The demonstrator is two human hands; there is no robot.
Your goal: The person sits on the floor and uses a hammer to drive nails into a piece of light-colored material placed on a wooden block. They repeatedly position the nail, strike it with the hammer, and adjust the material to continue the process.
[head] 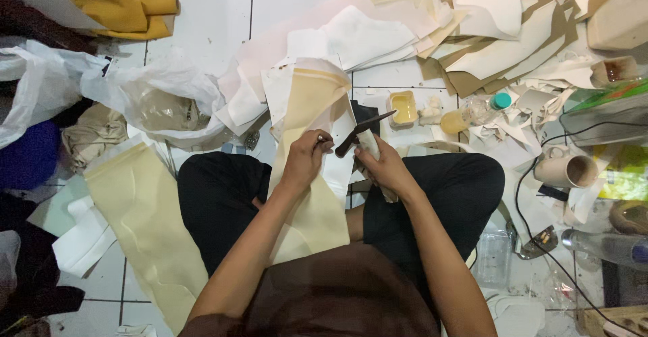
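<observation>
white tiled floor (pixel 202 13) is filling the frame, littered with offcuts. a person is sitting cross-legged at centre, black trousers, seen from above.

left hand (pixel 305 158), just left of centre, is pinching the cream sheet (pixel 312 195) that is draping from the upper middle of the frame down over the lap; its fingers (pixel 322 141) are closed together on the sheet's edge.

right hand (pixel 383 165), just right of centre, is gripping dark scissors (pixel 361 131); fingers wrapped tight round the handles, blades pointing up and right, appearing nearly closed. a pale scrap is lying against this hand, touching it.

around them:
- a second long cream sheet (pixel 145 222) is lying flat on the floor at lower left, beside the knee.
- a heap of white and cream cut pieces (pixel 351 36) is spreading across the upper middle, with brown card offcuts (pixel 472 77) at upper right.
- a small yellow tub (pixel 403 107) is sitting just above the scissors, next to a clear bottle with a teal cap (pixel 479 111).
- crumpled clear plastic bags (pixel 155 94) are lying at left; yellow cloth (pixel 115 6) at upper left.
- a cardboard tube (pixel 567 171) and a black cable (pixel 533 202) are lying at right.
</observation>
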